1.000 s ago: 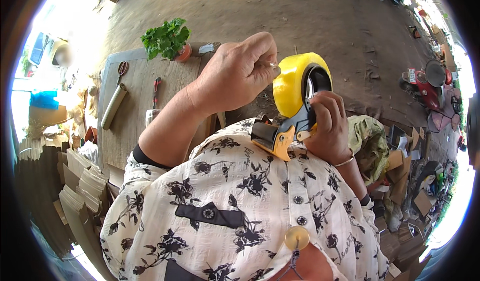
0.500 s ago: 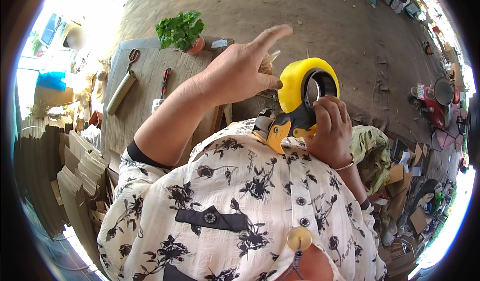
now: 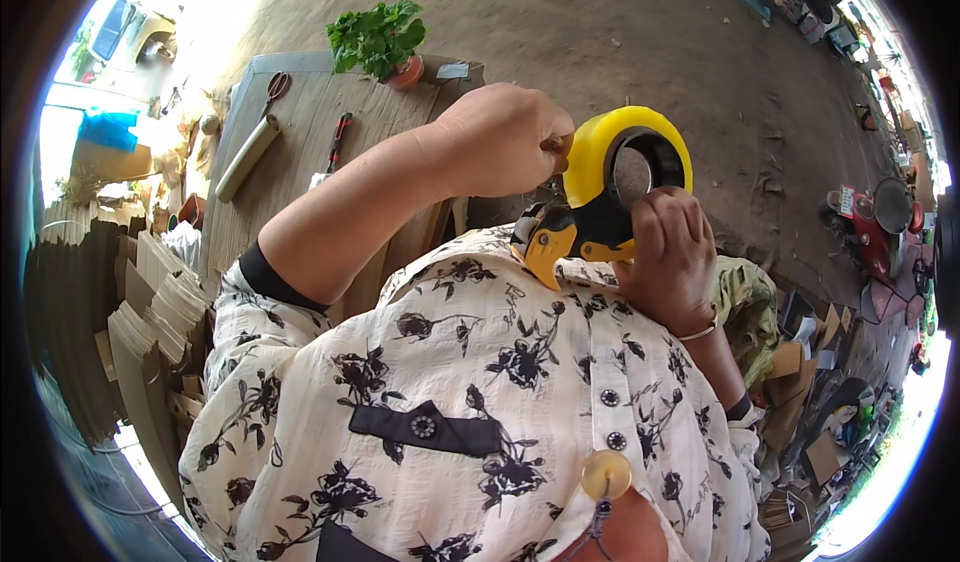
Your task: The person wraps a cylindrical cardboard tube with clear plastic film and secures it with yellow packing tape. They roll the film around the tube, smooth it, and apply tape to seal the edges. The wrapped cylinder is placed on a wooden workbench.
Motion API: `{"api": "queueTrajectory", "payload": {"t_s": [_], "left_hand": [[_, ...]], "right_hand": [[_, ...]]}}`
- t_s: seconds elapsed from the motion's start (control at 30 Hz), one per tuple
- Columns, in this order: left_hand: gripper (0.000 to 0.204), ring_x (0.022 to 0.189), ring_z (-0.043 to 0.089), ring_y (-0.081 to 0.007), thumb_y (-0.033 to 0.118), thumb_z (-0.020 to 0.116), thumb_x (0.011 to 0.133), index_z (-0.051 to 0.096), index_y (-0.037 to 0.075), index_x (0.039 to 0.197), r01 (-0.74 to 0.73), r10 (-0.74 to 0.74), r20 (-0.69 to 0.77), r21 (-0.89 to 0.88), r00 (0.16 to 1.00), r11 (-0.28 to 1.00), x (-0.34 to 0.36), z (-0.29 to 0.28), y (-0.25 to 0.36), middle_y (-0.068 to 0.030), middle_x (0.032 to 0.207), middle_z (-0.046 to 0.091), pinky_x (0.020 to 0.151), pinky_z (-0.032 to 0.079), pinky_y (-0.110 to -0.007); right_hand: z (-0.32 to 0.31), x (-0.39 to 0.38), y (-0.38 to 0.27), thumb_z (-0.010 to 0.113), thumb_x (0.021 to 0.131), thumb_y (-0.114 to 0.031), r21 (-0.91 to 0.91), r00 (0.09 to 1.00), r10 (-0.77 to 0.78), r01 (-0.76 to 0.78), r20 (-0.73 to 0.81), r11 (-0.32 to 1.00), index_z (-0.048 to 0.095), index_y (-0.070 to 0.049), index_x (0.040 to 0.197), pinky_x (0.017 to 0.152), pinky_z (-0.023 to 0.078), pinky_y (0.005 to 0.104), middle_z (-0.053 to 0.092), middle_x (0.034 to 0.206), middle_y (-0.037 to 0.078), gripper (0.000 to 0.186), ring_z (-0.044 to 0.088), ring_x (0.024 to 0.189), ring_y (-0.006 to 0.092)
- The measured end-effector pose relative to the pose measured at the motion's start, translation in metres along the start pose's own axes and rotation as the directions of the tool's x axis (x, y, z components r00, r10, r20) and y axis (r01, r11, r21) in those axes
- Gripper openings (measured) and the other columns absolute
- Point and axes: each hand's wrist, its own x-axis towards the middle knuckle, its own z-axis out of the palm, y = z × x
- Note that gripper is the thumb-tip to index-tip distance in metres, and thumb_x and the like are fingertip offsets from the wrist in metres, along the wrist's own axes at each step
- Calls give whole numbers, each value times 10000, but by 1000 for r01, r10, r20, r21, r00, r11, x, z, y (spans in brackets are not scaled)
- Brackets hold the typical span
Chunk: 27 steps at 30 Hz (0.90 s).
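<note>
My right hand (image 3: 668,250) grips a black and orange tape dispenser (image 3: 555,242) with its fingers wrapped round the handle. A wide roll of yellow tape (image 3: 585,162) sits on it, above that hand. My left hand (image 3: 505,140) is closed just left of the roll, fingertips curled close to the tape's edge. Whatever those fingers pinch is hidden. The dispenser is held in front of my flower-printed shirt.
A wooden table (image 3: 255,102) at left holds a potted plant (image 3: 375,37), scissors (image 3: 278,86), a beige roll (image 3: 247,157) and a red-black cutter (image 3: 341,137). Cardboard stacks (image 3: 150,322) stand lower left; a red scooter (image 3: 870,237) and clutter are at right.
My left forefinger and thumb were spread half a second ago, with something translucent beside them, and have now curled closed. The dispenser stays in my right hand, shifted slightly.
</note>
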Motion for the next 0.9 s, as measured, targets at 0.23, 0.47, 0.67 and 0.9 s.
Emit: {"api": "queueTrajectory", "payload": {"t_s": [0.23, 0.47, 0.67, 0.9], "left_hand": [[137, 767, 690, -271, 104, 695, 833, 751, 30, 934, 106, -95, 101, -103, 990, 989, -7, 6, -6, -133, 842, 717, 720, 543, -359], [171, 773, 665, -133, 103, 695, 848, 762, -22, 944, 376, -235, 301, -618, 924, 691, -1, 7, -9, -66, 820, 715, 752, 534, -260], [150, 802, 659, -104, 110, 671, 899, 730, -2, 979, 399, -252, 331, -867, 909, 300, -4, 21, -23, -35, 873, 697, 813, 557, -264], [145, 832, 650, -90, 159, 717, 928, 685, 22, 962, 311, -154, 278, -913, 948, 265, -7, 26, -20, -14, 868, 679, 828, 541, -247]], "right_hand": [[-1, 4, -5, 823, 568, -46, 60, 998, -21, 17, 64, 998, 595, -28, 1090, 954, 529, 459, 599, 1053, 149, 570, 614, 1066, 360], [-5, 7, -1, 742, 603, -77, 52, 998, -15, 12, 59, 999, 608, -69, 985, 925, 506, 442, 576, 1028, 117, 405, 580, 1051, 325], [-17, 18, 3, 750, 635, -100, 49, 995, -35, 31, 88, 998, 638, -61, 1080, 925, 507, 443, 575, 1030, 116, 461, 581, 1050, 321], [-23, 23, 5, 790, 702, -147, 67, 994, -113, 113, 4, 991, 625, -83, 1379, 901, 503, 457, 556, 971, 98, 700, 582, 953, 311]]}}
